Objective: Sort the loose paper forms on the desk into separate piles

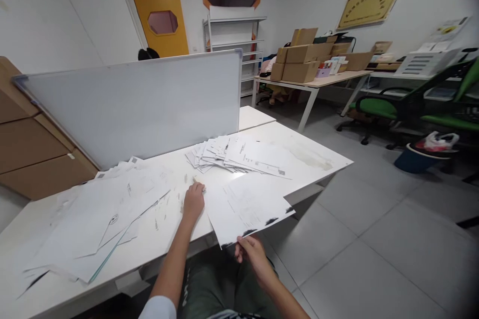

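Across the left end of the white table (312, 142), loose papers (108, 209) overlap. Just right of them, my left hand (193, 202) rests with curled fingers; whether they grip anything, I cannot tell. Farther right, a black-marked sheet (243, 204) overhangs the table, its near edge pinched by my right hand (251, 250).

The room is lit evenly by a whitish light. A small glare is seen on the white table (299, 174), beside the papers (254, 157), whose print is blurred. Shadow is cast beneath the tabletop. The green chair (377, 106) is softened; the right edge is stretched and darkened.
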`<state>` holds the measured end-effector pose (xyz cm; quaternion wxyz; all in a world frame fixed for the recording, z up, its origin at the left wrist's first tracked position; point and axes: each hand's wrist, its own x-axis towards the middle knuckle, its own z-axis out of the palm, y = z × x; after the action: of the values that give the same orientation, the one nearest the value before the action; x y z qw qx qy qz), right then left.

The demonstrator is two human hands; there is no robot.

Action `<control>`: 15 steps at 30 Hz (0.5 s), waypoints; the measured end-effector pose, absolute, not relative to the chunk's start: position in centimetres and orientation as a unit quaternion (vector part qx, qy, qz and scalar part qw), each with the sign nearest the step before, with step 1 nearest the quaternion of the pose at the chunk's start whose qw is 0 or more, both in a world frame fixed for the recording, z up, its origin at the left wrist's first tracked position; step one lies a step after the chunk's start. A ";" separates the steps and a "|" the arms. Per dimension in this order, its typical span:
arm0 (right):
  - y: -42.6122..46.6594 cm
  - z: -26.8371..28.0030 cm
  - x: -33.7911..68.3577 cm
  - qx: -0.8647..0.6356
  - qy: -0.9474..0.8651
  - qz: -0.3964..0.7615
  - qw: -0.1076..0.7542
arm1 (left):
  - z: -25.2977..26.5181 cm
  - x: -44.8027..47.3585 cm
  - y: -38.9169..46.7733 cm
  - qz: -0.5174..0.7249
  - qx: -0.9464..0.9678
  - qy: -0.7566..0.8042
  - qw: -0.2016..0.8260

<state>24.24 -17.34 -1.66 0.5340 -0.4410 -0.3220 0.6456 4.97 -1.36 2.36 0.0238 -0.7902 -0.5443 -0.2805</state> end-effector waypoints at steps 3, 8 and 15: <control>-17.1 -2.0 24.0 -0.441 -0.317 0.646 0.536 | 1.9 4.7 -1.0 -0.282 -0.789 -0.545 0.026; -17.4 -2.7 23.8 -0.447 -0.295 0.653 0.536 | 1.6 5.1 -0.7 -0.234 -0.792 -0.563 0.042; -17.7 -2.0 23.1 -0.480 -0.326 0.609 0.542 | 1.9 6.0 -1.5 -0.191 -0.786 -0.581 0.093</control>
<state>23.11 -17.73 -2.04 0.5417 -0.4798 -0.3255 0.6086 6.01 -1.53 1.93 0.0934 -0.7856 -0.5811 -0.1910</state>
